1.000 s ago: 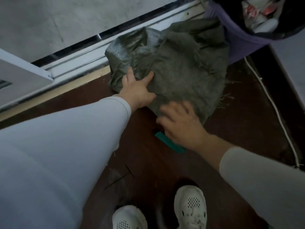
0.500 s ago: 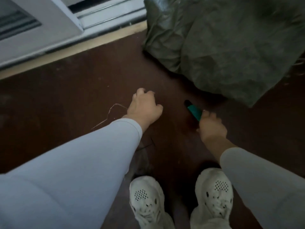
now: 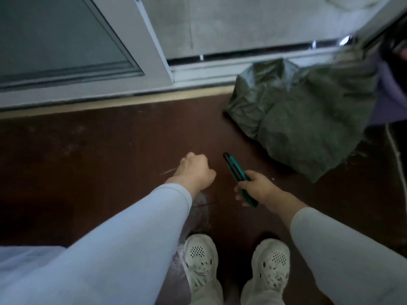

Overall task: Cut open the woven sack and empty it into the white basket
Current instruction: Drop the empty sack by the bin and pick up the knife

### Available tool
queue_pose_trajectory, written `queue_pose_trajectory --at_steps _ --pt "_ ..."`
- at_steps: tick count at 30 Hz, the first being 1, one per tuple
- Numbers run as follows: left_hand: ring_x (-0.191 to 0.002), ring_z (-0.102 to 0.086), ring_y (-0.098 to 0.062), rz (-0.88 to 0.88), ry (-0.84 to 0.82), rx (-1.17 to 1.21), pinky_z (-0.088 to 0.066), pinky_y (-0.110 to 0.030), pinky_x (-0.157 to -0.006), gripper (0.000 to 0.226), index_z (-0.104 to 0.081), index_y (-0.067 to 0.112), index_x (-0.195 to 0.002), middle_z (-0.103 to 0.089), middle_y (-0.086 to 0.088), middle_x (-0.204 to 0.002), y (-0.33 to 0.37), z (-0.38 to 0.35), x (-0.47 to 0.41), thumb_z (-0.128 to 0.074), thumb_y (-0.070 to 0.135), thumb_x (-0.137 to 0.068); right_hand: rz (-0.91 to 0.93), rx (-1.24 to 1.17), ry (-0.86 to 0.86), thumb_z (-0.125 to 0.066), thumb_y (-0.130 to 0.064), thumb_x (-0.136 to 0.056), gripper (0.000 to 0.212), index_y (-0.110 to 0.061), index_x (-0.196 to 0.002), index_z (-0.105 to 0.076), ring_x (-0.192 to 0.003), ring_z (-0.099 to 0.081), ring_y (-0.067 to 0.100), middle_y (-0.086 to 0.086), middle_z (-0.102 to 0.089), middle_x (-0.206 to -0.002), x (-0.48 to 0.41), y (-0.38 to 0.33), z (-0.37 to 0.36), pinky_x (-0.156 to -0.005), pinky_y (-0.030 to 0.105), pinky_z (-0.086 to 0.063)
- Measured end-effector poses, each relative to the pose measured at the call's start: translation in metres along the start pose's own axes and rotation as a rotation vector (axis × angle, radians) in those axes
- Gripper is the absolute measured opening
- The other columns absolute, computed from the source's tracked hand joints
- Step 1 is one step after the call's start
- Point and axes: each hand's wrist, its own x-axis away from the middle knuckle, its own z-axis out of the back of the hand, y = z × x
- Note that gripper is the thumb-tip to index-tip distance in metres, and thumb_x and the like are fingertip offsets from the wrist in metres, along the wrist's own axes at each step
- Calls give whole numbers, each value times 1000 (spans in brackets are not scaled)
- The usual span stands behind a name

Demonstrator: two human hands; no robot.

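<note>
A grey-green woven sack [image 3: 301, 119] lies crumpled on the dark red floor at the upper right, against a door sill. My right hand [image 3: 259, 188] is shut on a teal and black utility knife [image 3: 236, 172], lifted off the floor a short way in front of the sack, its tip pointing up and left. My left hand [image 3: 195, 171] is a loose fist just left of the knife; a thin pale strand sticks out to its left, and whether the fingers pinch it I cannot tell. No white basket is in view.
A grey sliding door frame [image 3: 158, 47] and metal track [image 3: 253, 56] run along the far edge of the floor. A purple container [image 3: 394, 95] stands at the right edge behind the sack. A white cord [image 3: 394, 150] trails down the right. My white shoes [image 3: 200, 265] are below.
Both hands left the sack and drew back toward me. My right hand picked the knife up from the floor. The view swung left, so the sack now sits at the upper right.
</note>
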Motion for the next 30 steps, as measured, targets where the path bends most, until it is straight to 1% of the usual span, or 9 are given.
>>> queue_pose_trajectory --at_steps 4,6,10,12,15,17,22,26,30 --pt "-131 -40 -32 53 135 90 -38 -41 -107 47 -47 17 -135 -39 -10 -142 -19 86 76 -49 27 -89 136 34 -60 -41 -18 -99 26 -31 -121 -42 -87 -62 20 4 -62 -97 89 -92 -9 -79 43 -53" --pt "-131 -41 -31 88 207 143 -39 -39 -105 47 -46 18 -137 -39 -9 -143 -33 129 120 -49 27 -91 211 54 -82 -41 -20 -99 19 -35 -112 -42 -85 -61 19 3 -62 -95 138 -135 -20 -82 45 -53" --pt "-131 -42 -30 195 335 252 -39 -38 -106 48 -44 18 -138 -38 -9 -145 -72 197 222 -49 27 -92 349 125 -112 -43 -20 -99 18 -24 -116 -45 -68 -60 20 5 -59 -79 241 -207 -51 -68 39 -52" --pt "-131 -43 -30 256 386 312 -39 -37 -106 47 -45 18 -138 -39 -10 -145 -93 223 279 -48 26 -92 393 180 -147 -49 -12 -94 22 -12 -116 -49 -59 -58 22 9 -58 -71 294 -237 -68 -60 35 -49" --pt "-130 -44 -29 343 473 408 -40 -38 -106 47 -47 17 -137 -42 -9 -144 -124 254 369 -49 26 -92 443 271 -185 -48 5 -85 33 -11 -113 -48 -50 -57 21 12 -58 -67 373 -273 -97 -43 24 -46" --pt "-129 -46 -29 399 528 463 -41 -39 -105 47 -47 17 -137 -43 -9 -143 -147 267 426 -49 26 -91 479 280 -231 -44 11 -85 42 -9 -121 -47 -48 -58 19 13 -59 -71 420 -289 -123 -40 22 -45" --pt "-125 -48 -30 521 617 601 -43 -38 -103 47 -47 12 -136 -40 -12 -143 -209 280 551 -49 22 -90 583 411 -383 -42 12 -87 47 -6 -131 -41 -66 -59 24 17 -60 -87 525 -321 -202 -53 31 -47" --pt "-112 -56 -29 617 670 713 -50 -36 -92 43 -51 9 -131 -45 -13 -136 -266 278 626 -48 19 -90 658 534 -494 -36 18 -81 58 -6 -134 -39 -71 -61 25 14 -55 -90 587 -336 -281 -52 33 -46" --pt "-105 -60 -31 713 721 800 -50 -32 -74 39 -52 4 -126 -50 -15 -132 -342 267 694 -46 17 -90 710 647 -631 -39 21 -83 60 -7 -136 -42 -79 -65 23 14 -53 -112 633 -343 -382 -58 29 -54"
